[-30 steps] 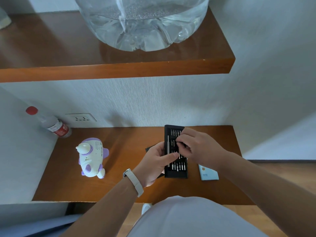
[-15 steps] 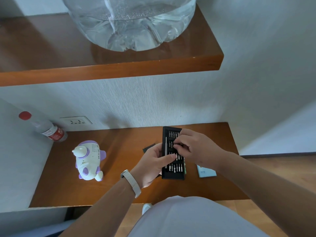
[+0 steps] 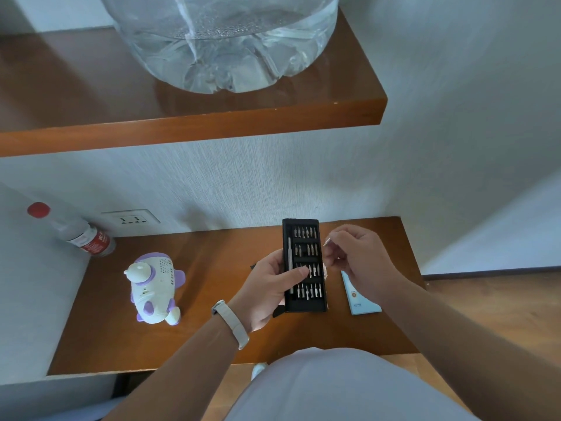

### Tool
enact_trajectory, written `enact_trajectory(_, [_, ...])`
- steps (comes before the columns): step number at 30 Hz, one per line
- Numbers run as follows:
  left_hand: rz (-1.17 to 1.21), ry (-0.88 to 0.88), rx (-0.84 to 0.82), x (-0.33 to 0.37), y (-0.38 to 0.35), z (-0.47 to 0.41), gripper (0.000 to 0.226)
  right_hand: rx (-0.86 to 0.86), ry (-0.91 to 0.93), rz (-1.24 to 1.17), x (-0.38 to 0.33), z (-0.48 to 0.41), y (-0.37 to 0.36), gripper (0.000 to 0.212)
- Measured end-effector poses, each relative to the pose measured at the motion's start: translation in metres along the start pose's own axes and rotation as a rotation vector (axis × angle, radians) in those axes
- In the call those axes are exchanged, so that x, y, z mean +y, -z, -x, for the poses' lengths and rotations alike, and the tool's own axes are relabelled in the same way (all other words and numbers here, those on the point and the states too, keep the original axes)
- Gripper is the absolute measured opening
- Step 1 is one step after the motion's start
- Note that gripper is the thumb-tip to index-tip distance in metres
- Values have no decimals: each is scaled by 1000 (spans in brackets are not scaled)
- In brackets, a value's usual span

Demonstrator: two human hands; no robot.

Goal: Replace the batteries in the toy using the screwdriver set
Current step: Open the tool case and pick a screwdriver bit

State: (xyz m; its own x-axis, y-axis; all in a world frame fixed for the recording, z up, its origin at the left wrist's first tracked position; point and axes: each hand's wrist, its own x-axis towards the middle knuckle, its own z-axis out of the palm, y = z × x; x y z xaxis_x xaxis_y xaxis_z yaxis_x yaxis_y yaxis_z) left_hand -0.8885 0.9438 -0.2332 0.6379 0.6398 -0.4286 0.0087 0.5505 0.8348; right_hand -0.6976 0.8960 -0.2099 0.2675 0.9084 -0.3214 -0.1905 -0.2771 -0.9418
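**A:** Where do we find the screwdriver set (image 3: 306,305)?
**B:** In our left hand (image 3: 267,287). Its fingers grasp the open black tray at its left edge, with the thumb (image 3: 299,272) laid across the bit rows.
**A:** And our right hand (image 3: 361,256)?
**B:** It is just right of the set, with the fingers curled and pinching a small, blurred silvery bit (image 3: 327,242). The toy (image 3: 154,287) lies on the worktop (image 3: 212,253), well left of both hands.

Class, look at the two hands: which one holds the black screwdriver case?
The left hand, wearing the pale wristband, grips the screwdriver case, thumb across the bits. The right hand is clear of it, seemingly pinching a small bit.
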Motion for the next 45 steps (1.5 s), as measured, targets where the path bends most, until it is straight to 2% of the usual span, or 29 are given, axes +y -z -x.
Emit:
enact_trajectory(3, [41, 3, -28, 2, 2, 0, 42, 3, -164, -337, 7, 4, -2, 23])
enact_trajectory(5, [38, -2, -57, 4, 1, 0, 47, 21, -264, -475, 14, 5, -6, 19])
enact_trajectory(13, [23, 2, -111, 12, -5, -3, 43, -25, -392, -637, 26, 7, -14, 17])
enact_trajectory(17, [10, 13, -113, 13, -5, -5, 42, -47, -401, -544, 27, 5, -15, 18])
enact_trajectory(21, [-4, 19, -82, 13, -3, -8, 44, -90, -311, -391, 28, 3, -14, 39])
enact_trajectory(25, [1, 31, -60, 14, -2, -10, 44, -196, -227, -264, 25, 2, -9, 27])
enact_trajectory(32, [-63, 18, 4, 15, -5, -12, 41, -215, -219, -223, 21, -2, -14, 23])
enact_trajectory(35, [-133, -28, 79, 19, -5, -13, 36, -205, -212, -217, 20, -5, -16, 22])
enact_trajectory(40, [-315, -187, 300, 29, -2, -17, 46, -195, -224, -197, 20, -11, -15, 23])
enact_trajectory(45, [-680, -285, 297, 35, 5, -20, 28, -169, -221, -173, 22, -15, -13, 24])
